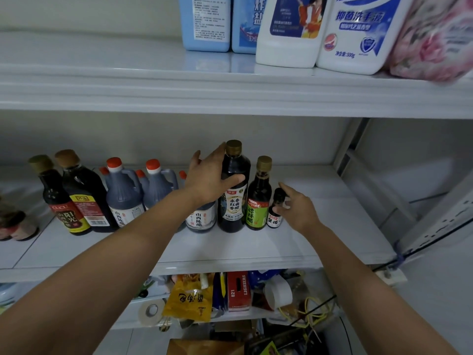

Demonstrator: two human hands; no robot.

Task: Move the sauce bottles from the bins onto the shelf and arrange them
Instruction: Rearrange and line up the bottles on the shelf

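A row of dark sauce bottles stands on the white middle shelf. My left hand grips the tall dark vinegar bottle with a gold cap around its shoulder. To its right stands a green-labelled bottle. My right hand pinches the small dark bottle at the right end of the row. Left of my left hand stand jugs with red caps and two dark bottles with brown caps. A jug with a white label is partly hidden behind my left wrist.
The upper shelf holds blue and white detergent bottles and a pink floral pack. Below, a lower shelf carries tape rolls, a yellow bag, a red box and cables. Bare shelf lies right of the small bottle.
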